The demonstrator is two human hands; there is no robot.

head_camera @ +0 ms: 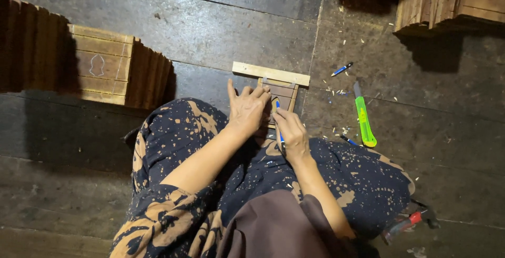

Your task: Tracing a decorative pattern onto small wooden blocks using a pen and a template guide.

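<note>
A small framed panel of pale wooden slats [279,87] is laid on the dark plank floor [210,32] against the knees. It is pinned by the left hand [247,108], fingers spread flat. The right hand [291,132] is clamped round a blue pen [279,124], tip on the panel. A green utility knife [363,117] lies to the right, a second blue pen [342,69] beyond it, and stacked wooden slats [100,66] well left.

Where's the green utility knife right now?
In the head view, the green utility knife lies on the dark wooden floor to the person's right, just beyond the right hand, below a small blue pen.
</note>
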